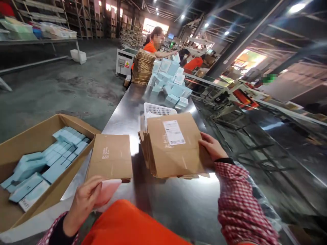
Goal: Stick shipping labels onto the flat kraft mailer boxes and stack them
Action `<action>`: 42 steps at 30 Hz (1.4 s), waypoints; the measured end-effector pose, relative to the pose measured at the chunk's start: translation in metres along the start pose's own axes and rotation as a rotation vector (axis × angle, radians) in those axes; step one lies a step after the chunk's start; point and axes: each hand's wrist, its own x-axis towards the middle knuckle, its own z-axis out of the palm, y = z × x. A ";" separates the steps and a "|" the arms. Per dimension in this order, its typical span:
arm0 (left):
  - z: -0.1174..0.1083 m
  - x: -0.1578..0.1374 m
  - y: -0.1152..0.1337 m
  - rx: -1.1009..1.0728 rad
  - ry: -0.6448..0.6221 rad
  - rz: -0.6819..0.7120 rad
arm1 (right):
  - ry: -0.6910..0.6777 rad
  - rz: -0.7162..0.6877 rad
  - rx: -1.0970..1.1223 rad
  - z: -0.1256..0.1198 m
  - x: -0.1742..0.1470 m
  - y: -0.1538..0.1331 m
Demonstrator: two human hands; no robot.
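My left hand [85,194] is closed in a pinch on a thin pinkish-white slip of paper [109,191], low at the left. My right hand [212,146] grips the right edge of a flattened cardboard box [190,136], thumb on its upper face. That box bears a white printed label [174,132] and lies over a thick, uneven pile of similar flat cardboard. Left of it, just beyond my left hand, a second pile of flat cardboard [119,149] with white lettering rests on the metal table [168,197]. A white perforated basket [159,109] stands behind the labelled box, partly hidden.
At the left, a large open carton [76,124] holds many light-blue small boxes [57,153]. More blue boxes [168,80] are heaped at the table's far end, beside a tall stack of folded cardboard [143,68]. A co-worker in orange [150,47] stands there. Metal framework [230,136] lies to the right.
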 end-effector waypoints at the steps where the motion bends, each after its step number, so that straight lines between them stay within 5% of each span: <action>1: 0.000 0.002 0.013 0.003 0.009 0.033 | 0.067 0.023 -0.091 -0.008 0.005 0.004; 3: 0.000 0.006 0.035 0.004 0.016 0.098 | 0.163 -0.073 -0.193 0.005 -0.010 -0.001; 5: 0.002 0.009 0.054 0.020 0.034 0.153 | 0.038 -0.302 -0.072 0.054 -0.057 -0.020; 9: -0.004 0.019 0.071 0.095 0.192 0.153 | -1.069 -0.419 0.466 0.194 -0.187 -0.058; 10: -0.008 0.020 0.068 0.112 0.240 0.115 | -1.206 -0.344 0.550 0.225 -0.210 -0.061; 12: -0.018 0.021 0.054 0.183 0.345 0.010 | -1.191 -0.177 0.697 0.267 -0.239 -0.057; 15: -0.027 0.011 0.025 0.348 0.474 -0.064 | -1.098 -0.095 0.736 0.287 -0.243 -0.045; 18: -0.018 -0.010 0.002 0.328 0.203 -0.001 | -1.153 -0.109 0.688 0.286 -0.232 -0.041; 21: 0.001 -0.025 -0.010 0.130 -0.034 -0.139 | -1.145 -0.087 0.689 0.291 -0.230 -0.040; 26: 0.022 -0.026 -0.029 -0.115 0.097 -0.409 | -0.899 -0.116 0.497 0.311 -0.228 -0.030; 31: 0.025 -0.015 -0.050 0.003 0.191 -0.453 | -0.737 -0.211 0.397 0.326 -0.223 -0.026; 38: 0.020 -0.009 -0.084 0.150 0.195 -0.503 | -0.966 0.045 0.492 0.371 -0.209 -0.024; 42: 0.016 -0.010 -0.101 0.187 0.219 -0.503 | -1.055 0.034 0.498 0.390 -0.201 -0.029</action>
